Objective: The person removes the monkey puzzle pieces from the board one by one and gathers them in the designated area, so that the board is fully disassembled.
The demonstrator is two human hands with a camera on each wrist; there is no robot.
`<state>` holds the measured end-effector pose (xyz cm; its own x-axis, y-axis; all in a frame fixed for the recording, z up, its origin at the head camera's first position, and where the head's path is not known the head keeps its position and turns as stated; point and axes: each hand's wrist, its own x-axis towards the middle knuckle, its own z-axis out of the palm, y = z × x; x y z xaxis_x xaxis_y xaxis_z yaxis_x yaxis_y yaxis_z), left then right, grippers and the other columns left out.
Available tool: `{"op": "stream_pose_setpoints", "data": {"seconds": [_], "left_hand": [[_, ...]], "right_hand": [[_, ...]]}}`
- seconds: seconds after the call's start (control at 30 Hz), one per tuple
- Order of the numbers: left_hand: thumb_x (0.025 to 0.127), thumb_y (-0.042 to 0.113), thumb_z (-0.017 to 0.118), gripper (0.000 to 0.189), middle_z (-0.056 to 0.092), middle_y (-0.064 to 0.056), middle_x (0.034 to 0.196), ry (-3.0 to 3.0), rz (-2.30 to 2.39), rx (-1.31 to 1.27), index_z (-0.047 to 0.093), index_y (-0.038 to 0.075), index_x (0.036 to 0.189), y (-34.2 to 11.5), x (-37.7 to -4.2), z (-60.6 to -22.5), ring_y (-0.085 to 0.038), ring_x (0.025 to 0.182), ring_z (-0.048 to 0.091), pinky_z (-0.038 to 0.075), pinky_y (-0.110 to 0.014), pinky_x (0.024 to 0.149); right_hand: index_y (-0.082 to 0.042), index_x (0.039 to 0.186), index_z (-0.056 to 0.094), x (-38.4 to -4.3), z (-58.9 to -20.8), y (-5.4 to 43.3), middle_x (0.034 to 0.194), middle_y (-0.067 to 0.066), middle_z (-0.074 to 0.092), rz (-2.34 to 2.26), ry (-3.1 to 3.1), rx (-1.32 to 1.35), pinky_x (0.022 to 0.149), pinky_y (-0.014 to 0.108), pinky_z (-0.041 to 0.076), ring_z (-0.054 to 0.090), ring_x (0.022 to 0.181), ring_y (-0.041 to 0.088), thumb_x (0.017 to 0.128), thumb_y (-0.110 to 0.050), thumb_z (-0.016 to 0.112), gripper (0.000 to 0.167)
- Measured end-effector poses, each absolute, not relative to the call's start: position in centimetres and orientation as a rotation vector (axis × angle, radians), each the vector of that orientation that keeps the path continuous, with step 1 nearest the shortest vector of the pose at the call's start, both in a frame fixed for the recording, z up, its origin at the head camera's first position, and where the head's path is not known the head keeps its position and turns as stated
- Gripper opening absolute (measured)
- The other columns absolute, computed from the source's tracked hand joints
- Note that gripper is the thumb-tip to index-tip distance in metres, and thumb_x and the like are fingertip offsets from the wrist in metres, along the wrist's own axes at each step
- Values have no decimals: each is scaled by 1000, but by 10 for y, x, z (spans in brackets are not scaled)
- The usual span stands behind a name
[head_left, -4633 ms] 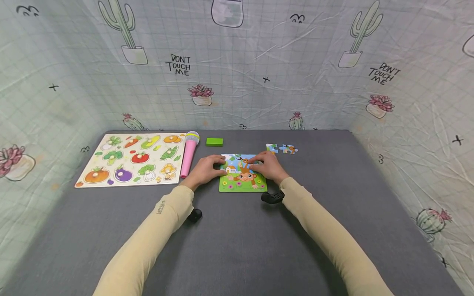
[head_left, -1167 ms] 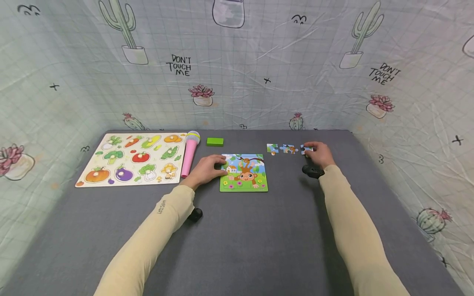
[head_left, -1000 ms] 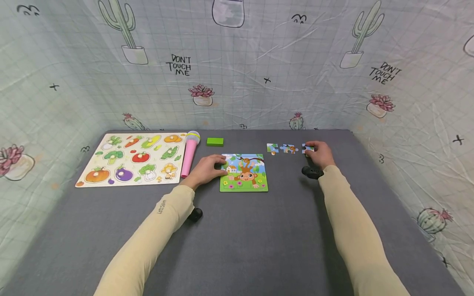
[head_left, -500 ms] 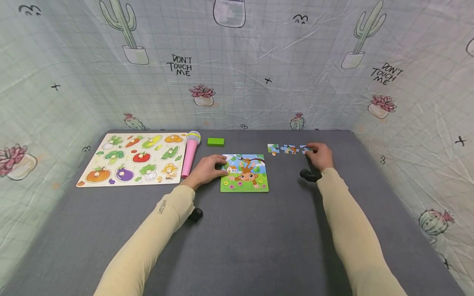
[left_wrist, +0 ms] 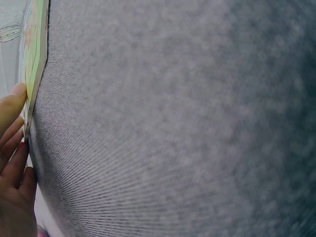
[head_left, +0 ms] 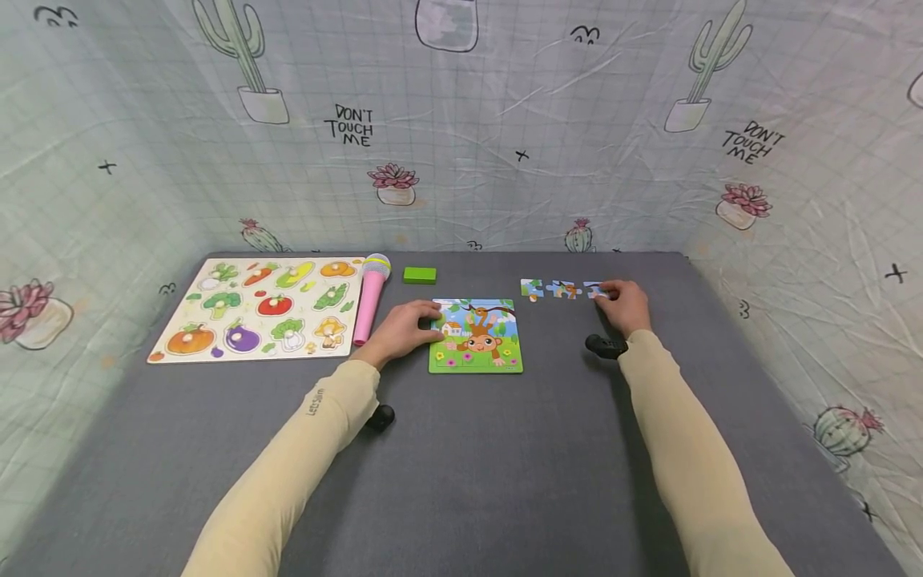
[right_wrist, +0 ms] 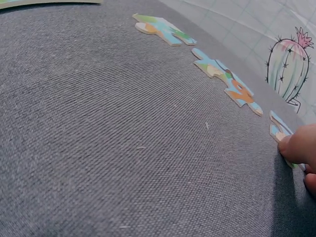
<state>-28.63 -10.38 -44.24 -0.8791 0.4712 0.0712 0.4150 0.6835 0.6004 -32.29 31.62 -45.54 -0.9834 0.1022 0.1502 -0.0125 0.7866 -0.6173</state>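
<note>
While the left hand (head_left: 397, 330) rests, thumb and forefinger apart, on the left edge of the puzzle (head_left: 476, 346), which lies flat on the table (head_left: 476, 473), the right hand (head_left: 626, 307) pinches the end piece (head_left: 591, 288) with the thumb and fingers. This piece is at the right of a row, beside the middle piece (head_left: 559, 289); the left piece (head_left: 530, 286) lies just beyond the far right corner of the puzzle.

Cactus-print cloth backdrop (head_left: 461, 136), grey tabletop (head_left: 476, 465)
</note>
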Motion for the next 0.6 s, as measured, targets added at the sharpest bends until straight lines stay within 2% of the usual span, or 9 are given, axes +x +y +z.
{"op": "stream_pose_setpoints", "data": {"seconds": [0.33, 0.6], "left_hand": [[88, 22, 74, 43, 54, -14, 140, 2788, 953, 736, 65, -1, 123, -103, -286, -442, -30, 134, 44, 32, -43, 113], [88, 22, 75, 42, 54, -13, 140, 2787, 949, 735, 66, -1, 123, -104, -286, -442, -30, 134, 44, 32, -42, 113]], "right_hand": [[9, 118, 64, -321, -450, 306, 107, 27, 62, 986, -2736, -146, 91, 52, 43, 55, 98, 38, 93, -12, 61, 33], [0, 125, 63, -319, -434, 264, 121, 22, 58, 1160, -2724, -92, 91, 51, 45, 54, 110, 36, 98, -19, 55, 34]]}}
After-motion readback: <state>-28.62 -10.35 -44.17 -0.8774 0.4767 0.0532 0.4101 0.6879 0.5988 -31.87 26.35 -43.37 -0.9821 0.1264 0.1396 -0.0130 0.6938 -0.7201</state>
